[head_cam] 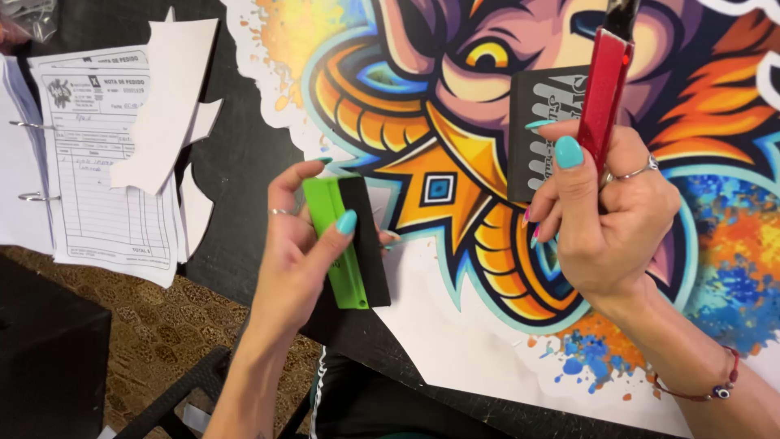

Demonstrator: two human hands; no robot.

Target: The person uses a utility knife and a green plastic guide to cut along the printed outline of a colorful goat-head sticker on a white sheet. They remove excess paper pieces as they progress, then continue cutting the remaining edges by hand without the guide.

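Observation:
My left hand (299, 252) grips a green squeegee with a black felt edge (351, 244), held upright over the lower left edge of a large colourful print (455, 171). My right hand (605, 219) is raised above the print and holds two things together: a red-handled utility knife (605, 89) pointing up, and a small dark grey card with white shapes (540, 130) pinched under the fingers. The print shows a cartoon creature in orange, purple and blue on a white backing, lying flat on a black table (244, 162).
A ring binder with a printed form sheet (97, 154) lies at the left, with white paper offcuts (166, 106) on top of it. A patterned brown floor (162, 325) and a dark chair frame show below the table edge.

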